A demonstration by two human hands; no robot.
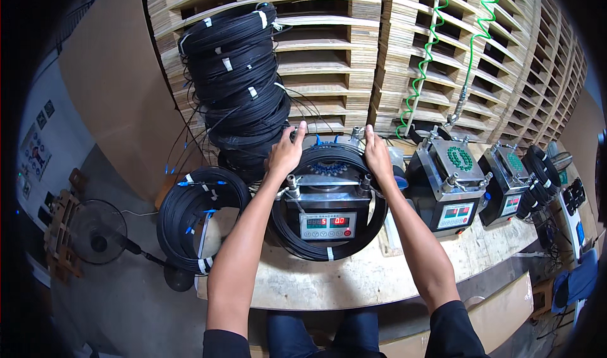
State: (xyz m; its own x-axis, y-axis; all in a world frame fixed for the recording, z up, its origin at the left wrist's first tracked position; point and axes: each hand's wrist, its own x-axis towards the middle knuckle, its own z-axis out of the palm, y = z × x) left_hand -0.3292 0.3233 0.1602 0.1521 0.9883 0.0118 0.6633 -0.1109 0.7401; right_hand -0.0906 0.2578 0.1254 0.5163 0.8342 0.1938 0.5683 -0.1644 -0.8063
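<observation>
Black, white-tied cable coil [297, 245] tilted around a digital-display machine [327, 204]

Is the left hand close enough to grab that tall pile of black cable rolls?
Probably yes: the left hand appears right beside the tall pile, with nothing visible between them. It might first need to leave the black coil around the machine.

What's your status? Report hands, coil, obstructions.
Left hand, right hand at upper sides of black cable coil, grip unclear. Loop frames lit panel in view. No clear obstruction; second coil beside left forearm.
</observation>
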